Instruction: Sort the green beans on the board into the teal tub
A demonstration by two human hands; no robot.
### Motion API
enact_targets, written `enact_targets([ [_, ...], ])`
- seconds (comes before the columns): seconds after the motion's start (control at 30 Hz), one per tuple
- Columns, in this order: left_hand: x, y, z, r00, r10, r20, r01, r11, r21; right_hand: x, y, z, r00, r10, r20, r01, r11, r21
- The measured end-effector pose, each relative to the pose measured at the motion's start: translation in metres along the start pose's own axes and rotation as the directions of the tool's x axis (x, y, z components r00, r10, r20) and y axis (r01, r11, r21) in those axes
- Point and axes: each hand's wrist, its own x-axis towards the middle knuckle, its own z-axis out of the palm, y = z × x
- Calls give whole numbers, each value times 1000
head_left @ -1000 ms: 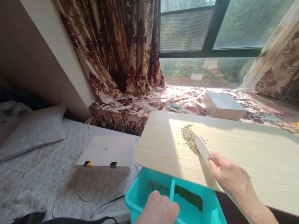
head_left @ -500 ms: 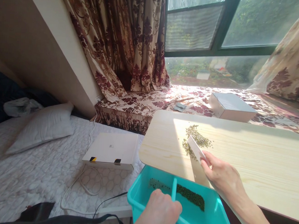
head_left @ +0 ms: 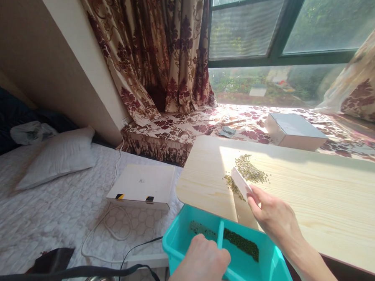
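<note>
With the white scraper pinched in the right hand, a small bean batch looks parted off near-left. Left hand at teal bin, grip unclear.

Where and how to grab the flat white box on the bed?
I'd take its left and right edges, one hand from each side: the flat white box lies level on the quilted bedding, broad and shallow, with no handle visible on top.

Tabletop pale-grained, wood-look, smooth. My turquoise bin looks glossy plastic; quilted bedspread matt cloth, rough.
</note>
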Motion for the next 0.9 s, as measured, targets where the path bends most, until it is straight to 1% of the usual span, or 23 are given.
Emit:
enact_targets([
  [0.13, 0, -1, 0, 1000, 10, -22, -10, 1000, 7, 0, -1, -1, 1000, -16, -2, 16, 1000, 14],
  [0.23, -1, -2, -1, 1000, 4, -19, -4, 1000, 10, 4, 4, -5, 999, -21, -38, 23, 998, 52],
  [0.33, -1, -2, -1, 1000, 7, -15, -7, 1000, 2, 14, 14, -6, 996, -6, -90, 17, 992, 122],
  [0.4, -1, -3, -1, 1000, 8, -12, -8, 1000, 7, 27, 19, -4, 995, 1, -100, 15, 988, 157],
  [0.5, 1, -2, -1, 1000, -2, 3, 2, 1000, 24, 49, 20, 6, 998, -12, -68, 24, 982, 187],
  [0.67, 0, 0, -4, 999, -4, 33, 3, 1000, 30, 80, 9, 24, 999, -35, 3, 33, 969, 247],
  [0.8, 1, -1, -6, 999, -8, 36, 7, 1000, 27, 92, 4, 31, 998, -56, 34, 44, 957, 286],
  [0.9, 3, -3, -4, 999, -10, 40, 9, 1000, 25, 92, 3, 32, 995, -84, 47, 66, 951, 302],
])
